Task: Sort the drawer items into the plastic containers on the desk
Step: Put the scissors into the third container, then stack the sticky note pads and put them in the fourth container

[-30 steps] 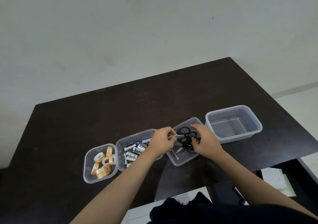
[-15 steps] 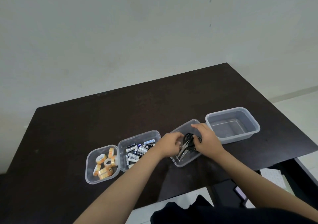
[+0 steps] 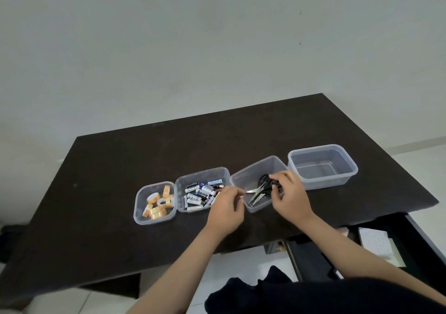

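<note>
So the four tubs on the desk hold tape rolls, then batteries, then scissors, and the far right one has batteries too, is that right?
Not quite. The head view shows the far right container holds nothing. The rest stands: tape rolls in the leftmost, then batteries, then scissors, where both hands are working.

One head-worn camera looks forward and down from close above the desk (image 3: 120,217), facing the wall (image 3: 169,48).

Scissors (image 3: 261,189) handles hidden by right hand (image 3: 288,199) — battery labels (image 3: 201,193) unreadable.
</note>
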